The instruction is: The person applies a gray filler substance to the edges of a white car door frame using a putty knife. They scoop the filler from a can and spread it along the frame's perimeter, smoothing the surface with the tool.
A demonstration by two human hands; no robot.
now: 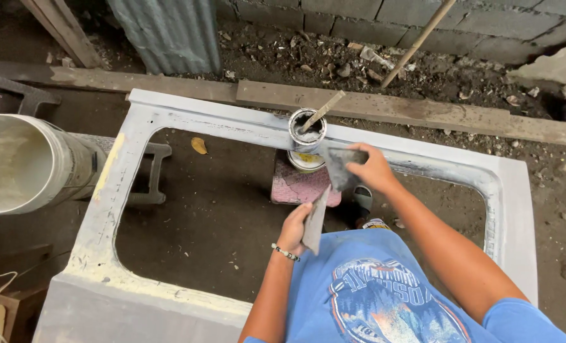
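My left hand (293,226) grips a flat grey spreader blade (314,221) held upright in front of my blue shirt. My right hand (373,169) holds a second grey scraper (340,164) smeared with grey putty, just right of a small open can (307,127). The can holds grey filler and a wooden stir stick (321,112), and it rests on the far rail of a white-grey panel frame (168,114) with a large opening. A second tin (305,161) sits below it on a pink block (300,186).
A big white bucket (22,162) lies on its side at left. A long wooden plank (416,109) runs behind the frame on the dirt floor. Corrugated sheet (168,32) and a block wall (422,19) stand at the back, with a stick (419,41) leaning there.
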